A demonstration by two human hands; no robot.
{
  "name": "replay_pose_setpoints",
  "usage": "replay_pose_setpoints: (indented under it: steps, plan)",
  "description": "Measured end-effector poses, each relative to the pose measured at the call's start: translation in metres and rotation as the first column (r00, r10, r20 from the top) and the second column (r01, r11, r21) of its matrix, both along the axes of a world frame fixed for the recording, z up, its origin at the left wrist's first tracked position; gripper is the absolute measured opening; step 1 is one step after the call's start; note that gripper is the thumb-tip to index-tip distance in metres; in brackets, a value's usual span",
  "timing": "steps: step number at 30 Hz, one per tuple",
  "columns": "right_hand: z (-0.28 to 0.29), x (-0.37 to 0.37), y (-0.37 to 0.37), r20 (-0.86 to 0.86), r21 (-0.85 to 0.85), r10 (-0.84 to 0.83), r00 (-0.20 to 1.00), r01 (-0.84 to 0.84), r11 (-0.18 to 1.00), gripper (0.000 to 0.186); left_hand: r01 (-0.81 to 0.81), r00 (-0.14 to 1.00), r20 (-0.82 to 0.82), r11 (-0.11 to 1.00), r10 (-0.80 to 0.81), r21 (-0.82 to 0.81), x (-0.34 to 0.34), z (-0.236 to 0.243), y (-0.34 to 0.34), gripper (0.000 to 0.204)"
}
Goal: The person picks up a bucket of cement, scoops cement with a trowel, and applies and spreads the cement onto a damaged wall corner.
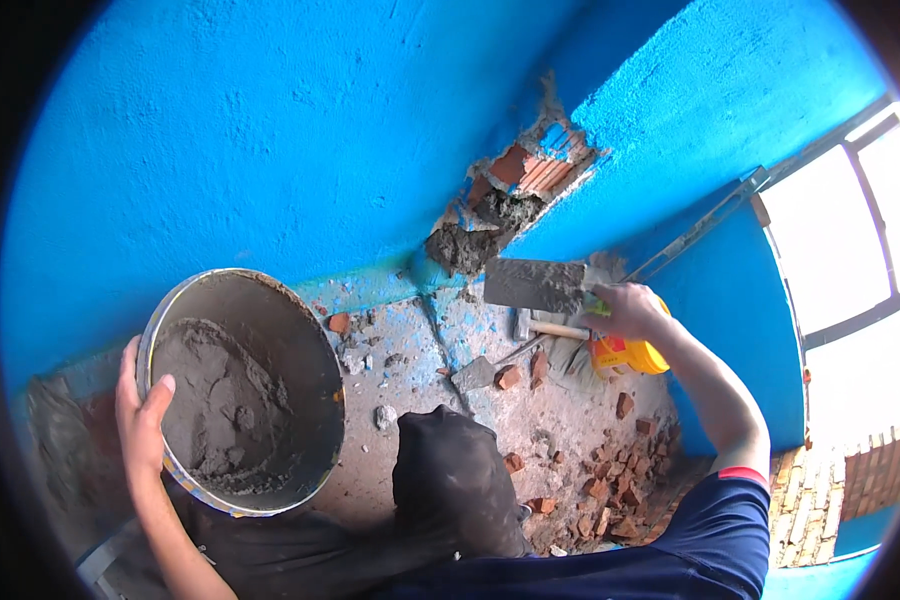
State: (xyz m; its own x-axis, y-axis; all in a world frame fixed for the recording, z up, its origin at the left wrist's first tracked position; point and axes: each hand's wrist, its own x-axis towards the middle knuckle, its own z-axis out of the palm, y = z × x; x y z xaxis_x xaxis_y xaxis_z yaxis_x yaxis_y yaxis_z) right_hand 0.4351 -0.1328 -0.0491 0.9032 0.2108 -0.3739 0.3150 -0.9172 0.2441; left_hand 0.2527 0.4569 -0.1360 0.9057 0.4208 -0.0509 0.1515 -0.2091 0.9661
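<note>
- Here's the right grip [632,312], closed around the handle of a wide trowel [532,286], a bit of green showing by the fingers.
- The blade juts out to the left of that grip, nearly level, with grey mortar smeared thickest toward the handle end.
- And look where its far corner is: right by the grey mortar patch [462,248] at the lower end of the broken opening [550,168] in the blue wall [270,150]. Touching or just short? I can't tell from here.
- Red brick shows raw inside that opening, above the patch, with another dark dab of mortar between.
- Over to the left grip [142,415]: partly curled, thumb up over the rim, fingers against the outer side, holding the bucket [315,365] at its left edge.
- So the bucket sits to the right of that grip, its mouth facing the person, wet mortar [215,400] heaped inside; what bears its base is hidden.
- Below the right grip, a yellow container [630,354], and just left of it a hammer [558,329] with a wooden handle.
- Farther left on the floor [365,475], a smaller trowel [473,375]; nearer the person, past the dark knee [452,465], broken brick [610,490] lies scattered.
</note>
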Motion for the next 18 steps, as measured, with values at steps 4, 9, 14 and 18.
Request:
replay_pose_setpoints:
  steps: [4,9,14,18]
  plan:
    - [-0.040,0.012,-0.038,0.359,-0.210,0.481,0.800,-0.433,0.877,0.033,-0.021,1.000,-0.018,1.000,0.021,0.005,0.003,-0.002,0.000,0.067]
    - [-0.022,0.049,-0.024,0.539,-0.224,0.459,0.707,-0.404,0.887,0.029,-0.033,0.999,0.008,0.999,0.033,-0.011,-0.003,-0.010,0.009,0.067]
    - [0.012,0.061,0.000,0.529,-0.161,0.392,0.752,-0.364,0.917,0.032,-0.041,0.999,-0.022,0.999,0.041,-0.012,0.000,-0.005,0.001,0.067]
    - [0.016,0.050,-0.008,0.614,-0.189,0.362,0.702,-0.314,0.930,0.035,-0.045,0.998,-0.033,0.999,0.045,-0.002,0.000,-0.005,0.000,0.067]
